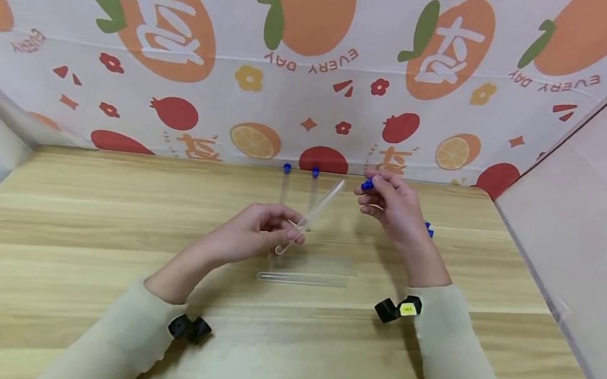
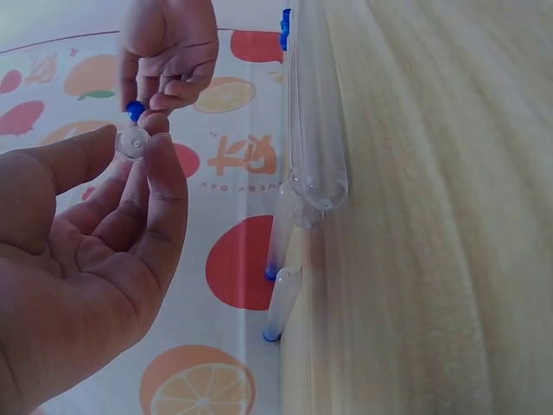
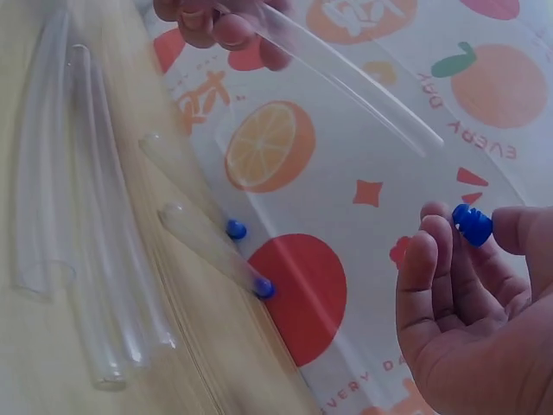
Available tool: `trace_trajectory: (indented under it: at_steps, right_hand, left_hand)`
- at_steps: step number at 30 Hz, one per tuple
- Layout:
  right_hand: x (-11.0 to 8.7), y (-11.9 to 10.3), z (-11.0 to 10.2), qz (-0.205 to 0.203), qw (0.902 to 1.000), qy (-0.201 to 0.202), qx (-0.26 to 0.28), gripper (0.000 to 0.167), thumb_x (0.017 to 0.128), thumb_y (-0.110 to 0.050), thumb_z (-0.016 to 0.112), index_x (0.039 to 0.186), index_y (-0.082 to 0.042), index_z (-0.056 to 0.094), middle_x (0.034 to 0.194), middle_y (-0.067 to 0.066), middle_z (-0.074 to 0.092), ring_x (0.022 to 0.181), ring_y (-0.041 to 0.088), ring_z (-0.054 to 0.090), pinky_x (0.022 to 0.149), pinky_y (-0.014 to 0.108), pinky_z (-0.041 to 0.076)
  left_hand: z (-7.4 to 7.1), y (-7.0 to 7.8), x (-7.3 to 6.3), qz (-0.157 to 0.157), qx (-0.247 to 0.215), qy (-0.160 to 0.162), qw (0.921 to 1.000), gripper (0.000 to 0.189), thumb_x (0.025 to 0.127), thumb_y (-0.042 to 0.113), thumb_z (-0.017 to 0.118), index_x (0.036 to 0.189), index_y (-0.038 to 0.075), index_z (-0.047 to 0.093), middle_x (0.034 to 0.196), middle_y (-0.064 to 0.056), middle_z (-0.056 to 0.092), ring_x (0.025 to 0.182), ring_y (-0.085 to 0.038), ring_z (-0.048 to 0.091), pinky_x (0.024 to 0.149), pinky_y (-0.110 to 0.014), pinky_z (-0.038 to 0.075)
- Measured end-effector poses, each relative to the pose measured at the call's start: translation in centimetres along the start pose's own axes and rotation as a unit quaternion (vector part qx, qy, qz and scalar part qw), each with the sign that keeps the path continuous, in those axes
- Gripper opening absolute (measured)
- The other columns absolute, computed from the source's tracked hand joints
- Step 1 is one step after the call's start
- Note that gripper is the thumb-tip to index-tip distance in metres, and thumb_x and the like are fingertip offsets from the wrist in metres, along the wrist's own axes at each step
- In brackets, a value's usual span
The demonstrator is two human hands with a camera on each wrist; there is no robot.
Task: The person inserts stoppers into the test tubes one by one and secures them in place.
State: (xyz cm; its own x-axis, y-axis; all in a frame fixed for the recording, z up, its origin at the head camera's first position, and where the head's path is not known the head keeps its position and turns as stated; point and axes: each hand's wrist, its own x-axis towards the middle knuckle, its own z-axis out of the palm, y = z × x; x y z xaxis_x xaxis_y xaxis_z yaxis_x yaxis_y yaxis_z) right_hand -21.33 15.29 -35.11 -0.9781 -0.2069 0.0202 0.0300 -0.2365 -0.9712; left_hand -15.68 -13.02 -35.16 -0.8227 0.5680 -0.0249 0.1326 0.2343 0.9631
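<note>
My left hand (image 1: 255,234) pinches a clear test tube (image 1: 321,207) near its rounded bottom, and the tube slants up to the right with its mouth uncapped. Between thumb and fingers, my right hand (image 1: 394,210) holds a blue stopper (image 1: 367,185), a short way from the tube's mouth. In the right wrist view the ridged blue stopper (image 3: 473,225) and the open tube end (image 3: 432,143) are apart. Behind the left hand, two test tubes with blue stoppers (image 3: 263,287) lie on the table against the printed cloth.
Several uncapped clear tubes (image 1: 301,278) lie sideways on the wooden table (image 1: 283,351) in front of the hands. More blue stoppers (image 1: 429,229) sit beside the right wrist, partly hidden. A fruit-printed cloth (image 1: 223,104) hangs along the table's back edge.
</note>
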Motion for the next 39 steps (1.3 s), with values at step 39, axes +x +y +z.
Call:
trace_trajectory:
  at_steps: [39]
  right_hand:
    - [-0.6, 0.6, 2.2, -0.039, 0.997, -0.032, -0.058, 0.024, 0.096, -0.009, 0.067, 0.119, -0.005, 0.063, 0.105, 0.012, 0.072, 0.086, 0.016, 0.069, 0.083, 0.033, 0.061]
  left_hand:
    - [1.1, 0.1, -0.1, -0.012, -0.04, -0.035, 0.9985, 0.035, 0.102, 0.004, 0.054, 0.137, 0.001, 0.051, 0.112, -0.03, 0.066, 0.074, -0.026, 0.059, 0.063, -0.031, 0.054]
